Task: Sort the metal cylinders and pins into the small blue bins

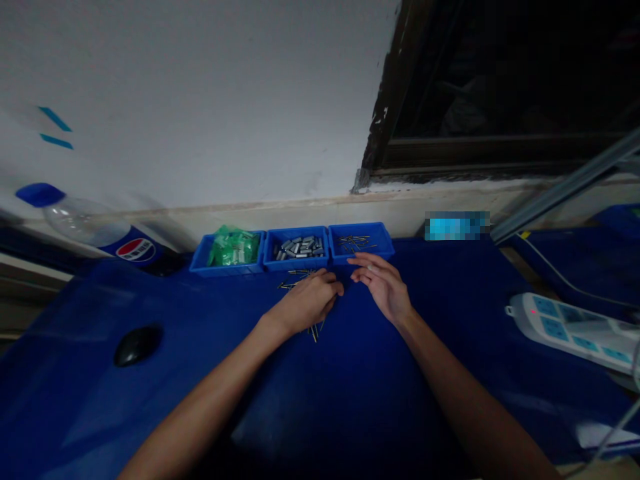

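Note:
My left hand (pixel 309 300) rests on the blue table (pixel 350 400) with its fingers curled over a loose pile of thin metal pins (pixel 297 277); more pins stick out below the palm. My right hand (pixel 383 283) lies just to its right, fingers stretched toward the left hand, holding nothing that I can see. Right behind both hands stand three small blue trays: the left tray (pixel 204 263) holds green plastic bags, the middle tray (pixel 299 261) short grey metal pieces, the right tray (pixel 385 248) thin pins.
A soda bottle (pixel 100 233) with a blue cap lies at the left against the wall. A black mouse (pixel 137 345) sits on the left of the table. A white power strip (pixel 575 327) lies at the right edge, with cables beside it.

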### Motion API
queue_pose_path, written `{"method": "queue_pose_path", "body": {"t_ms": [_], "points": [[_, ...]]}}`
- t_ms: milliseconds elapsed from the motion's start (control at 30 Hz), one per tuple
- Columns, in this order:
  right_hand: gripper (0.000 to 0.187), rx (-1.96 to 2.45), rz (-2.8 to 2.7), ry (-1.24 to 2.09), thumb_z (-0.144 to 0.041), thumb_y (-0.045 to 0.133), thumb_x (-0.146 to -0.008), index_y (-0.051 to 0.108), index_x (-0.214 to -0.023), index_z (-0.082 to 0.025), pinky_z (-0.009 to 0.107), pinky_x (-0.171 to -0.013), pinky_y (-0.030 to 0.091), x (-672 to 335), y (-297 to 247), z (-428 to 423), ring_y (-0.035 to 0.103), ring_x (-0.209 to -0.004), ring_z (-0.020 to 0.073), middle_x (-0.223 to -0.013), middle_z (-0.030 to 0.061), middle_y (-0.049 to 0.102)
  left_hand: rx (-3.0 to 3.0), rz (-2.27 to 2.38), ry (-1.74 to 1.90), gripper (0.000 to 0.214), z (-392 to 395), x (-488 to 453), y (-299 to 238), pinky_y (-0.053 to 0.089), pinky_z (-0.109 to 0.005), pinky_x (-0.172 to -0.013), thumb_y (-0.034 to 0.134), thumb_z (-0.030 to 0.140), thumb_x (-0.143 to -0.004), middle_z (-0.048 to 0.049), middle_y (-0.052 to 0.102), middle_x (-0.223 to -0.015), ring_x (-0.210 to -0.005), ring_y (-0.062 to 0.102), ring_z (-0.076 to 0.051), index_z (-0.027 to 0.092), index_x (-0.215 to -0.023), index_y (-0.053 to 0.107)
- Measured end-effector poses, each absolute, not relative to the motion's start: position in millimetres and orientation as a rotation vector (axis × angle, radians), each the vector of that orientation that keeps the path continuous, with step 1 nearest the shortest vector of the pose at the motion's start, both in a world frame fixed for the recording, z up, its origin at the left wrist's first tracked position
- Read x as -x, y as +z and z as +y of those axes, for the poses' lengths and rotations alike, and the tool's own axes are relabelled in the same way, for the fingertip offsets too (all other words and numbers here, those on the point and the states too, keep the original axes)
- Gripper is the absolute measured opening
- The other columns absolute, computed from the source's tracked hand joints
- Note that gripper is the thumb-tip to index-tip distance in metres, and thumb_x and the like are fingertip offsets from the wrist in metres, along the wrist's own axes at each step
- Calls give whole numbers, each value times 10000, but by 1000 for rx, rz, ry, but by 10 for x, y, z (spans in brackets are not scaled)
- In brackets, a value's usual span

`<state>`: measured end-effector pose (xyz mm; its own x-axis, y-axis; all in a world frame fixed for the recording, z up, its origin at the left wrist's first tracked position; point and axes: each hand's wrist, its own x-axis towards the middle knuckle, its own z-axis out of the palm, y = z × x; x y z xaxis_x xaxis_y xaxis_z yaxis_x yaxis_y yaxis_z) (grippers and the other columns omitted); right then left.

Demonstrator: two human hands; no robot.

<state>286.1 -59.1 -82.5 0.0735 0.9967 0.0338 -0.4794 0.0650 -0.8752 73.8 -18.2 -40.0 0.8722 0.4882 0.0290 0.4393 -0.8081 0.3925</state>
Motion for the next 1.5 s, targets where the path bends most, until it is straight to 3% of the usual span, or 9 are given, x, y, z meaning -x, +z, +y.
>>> {"method": "queue_pose_path", "body": {"t_ms": [233,500,767,900,1100,1200,1300,1400,1500], "points": [[281,825,-823,1335,-309,723,-866,824,-1121,-250,406,-853,519,-2875,-866,-584,719,-851,217,-1117,79,829,-2442,756,602,223,-112,-712,-333,593,-359,-922,562,176,-1037,-103,777,-1081,-969,744,-212,154,-1095,776],[268,916,-961,1310,-343,796,-858,839,-1109,-260,387,-830,520,-2842,-860,-595,735,-826,214,-1006,61,842,-2082,896,908,138,-154,-741,-254,620,-289,-799,668,178,-929,-49,828,-917,-818,780,-169,158,-956,801],[190,930,-985,1328,-360,845,-811,876,-958,-244,407,-843,539,-2861,-873,-615,755,-833,239,-910,77,850,-2056,919,873,144,-143,-742,-277,580,-271,-723,659,147,-881,-41,824,-871,-767,762,-160,163,-871,802],[229,916,-961,1318,-389,843,-826,868,-1003,-245,412,-837,546,-2855,-863,-609,746,-817,233,-905,75,843,-2082,916,858,144,-139,-737,-294,563,-283,-727,652,153,-888,-37,821,-866,-770,758,-164,169,-859,792],[195,928,-952,1303,-387,847,-818,870,-931,-230,415,-812,551,-2854,-909,-593,745,-814,245,-879,82,837,-2135,905,789,116,-123,-730,-308,571,-306,-767,670,177,-911,-48,817,-906,-809,759,-183,170,-901,784],[145,912,-915,1271,-347,817,-844,869,-915,-233,407,-811,542,-2855,-931,-590,739,-815,237,-867,78,833,-2324,960,618,140,-98,-686,-265,581,-367,-856,717,206,-906,-86,812,-1023,-928,765,-241,166,-1023,784],[184,884,-874,1249,-302,771,-865,860,-1019,-252,414,-846,536,-2856,-909,-597,731,-881,235,-1032,83,840,-2521,1121,377,218,-82,-616,-217,581,-411,-866,694,196,-924,-127,791,-1126,-999,756,-296,171,-1129,766],[297,867,-849,1267,-277,746,-856,828,-1142,-286,425,-874,533,-2860,-872,-602,724,-955,240,-1256,78,801,-2626,1218,162,218,-83,-577,-217,573,-395,-804,634,130,-926,-141,782,-1104,-970,754,-308,170,-1097,762],[318,860,-842,1282,-273,739,-854,818,-1162,-290,424,-872,528,-2863,-860,-600,723,-949,238,-1261,76,800,-2643,1216,55,236,-93,-599,-257,560,-373,-777,573,75,-928,-141,776,-1061,-942,754,-300,169,-1048,754]]}}
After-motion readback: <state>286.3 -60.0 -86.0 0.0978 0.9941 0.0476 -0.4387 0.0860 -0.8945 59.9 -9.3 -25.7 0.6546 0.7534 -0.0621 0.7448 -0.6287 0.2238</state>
